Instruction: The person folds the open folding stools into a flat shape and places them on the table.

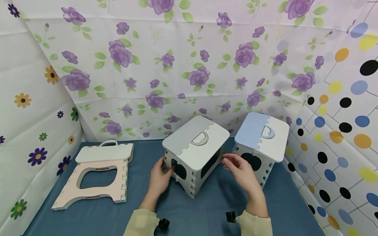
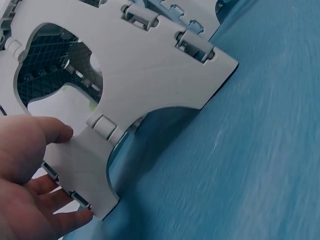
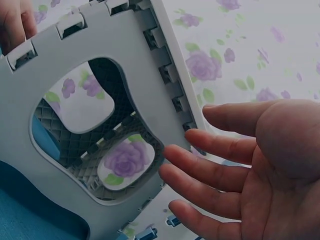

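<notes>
A grey-and-white folding step stool point(image 1: 189, 141) stands unfolded on its legs, with a handle in its top. My left hand point(image 1: 159, 178) grips its left end panel; in the left wrist view the thumb lies on the panel's face near the oval opening and the fingers point(image 2: 55, 200) wrap its outer edge. Beside the stool's right end is my right hand point(image 1: 242, 173), which holds nothing. In the right wrist view its fingers point(image 3: 210, 170) are extended and spread close to the stool's panel point(image 3: 15, 110); whether the fingertips touch it I cannot tell.
To the right stands a blue-and-white folding stool point(image 1: 248, 131), unfolded, just behind my right hand. A pink-and-white stool point(image 1: 71, 183) lies folded flat on the left of the blue tabletop point(image 1: 195, 219). Flower-printed sheeting point(image 1: 177, 75) hangs behind, with patterned sheets at both sides.
</notes>
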{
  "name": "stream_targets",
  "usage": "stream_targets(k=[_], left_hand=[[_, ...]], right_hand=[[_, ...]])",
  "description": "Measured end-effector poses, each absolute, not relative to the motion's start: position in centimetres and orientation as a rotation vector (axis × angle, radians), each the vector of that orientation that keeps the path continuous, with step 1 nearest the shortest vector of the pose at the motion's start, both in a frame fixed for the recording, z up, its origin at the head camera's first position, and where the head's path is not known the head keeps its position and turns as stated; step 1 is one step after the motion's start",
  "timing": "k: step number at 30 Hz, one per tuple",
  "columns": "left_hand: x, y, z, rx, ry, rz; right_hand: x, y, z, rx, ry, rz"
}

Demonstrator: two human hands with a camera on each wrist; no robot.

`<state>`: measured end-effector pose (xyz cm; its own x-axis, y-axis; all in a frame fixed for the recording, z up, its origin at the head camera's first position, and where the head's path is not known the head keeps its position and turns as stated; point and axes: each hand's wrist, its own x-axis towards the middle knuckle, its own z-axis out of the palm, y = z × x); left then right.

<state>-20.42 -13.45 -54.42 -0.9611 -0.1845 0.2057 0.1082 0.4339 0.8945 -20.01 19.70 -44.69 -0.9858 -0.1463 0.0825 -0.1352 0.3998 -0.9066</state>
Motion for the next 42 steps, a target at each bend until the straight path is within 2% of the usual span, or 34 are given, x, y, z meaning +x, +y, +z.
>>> stream_targets(k=[20,30,42], left_hand=[[-18.5,-17.6,-54.9,-0.012,-2.441,-1.658],[-18.3,-18.3,-54.6,-0.052,-2.467,-1.670],[-18.3,-19.0,-54.5,-0.136,-2.495,-1.658]], right_hand=[[-20.7,18.5,-45.6,-0.225,2.677,-1.562],[-20.9,17.9,-46.2,-0.223,2.737,-1.461],[-21.1,17.7,-46.6,-0.255,2.721,-1.562]])
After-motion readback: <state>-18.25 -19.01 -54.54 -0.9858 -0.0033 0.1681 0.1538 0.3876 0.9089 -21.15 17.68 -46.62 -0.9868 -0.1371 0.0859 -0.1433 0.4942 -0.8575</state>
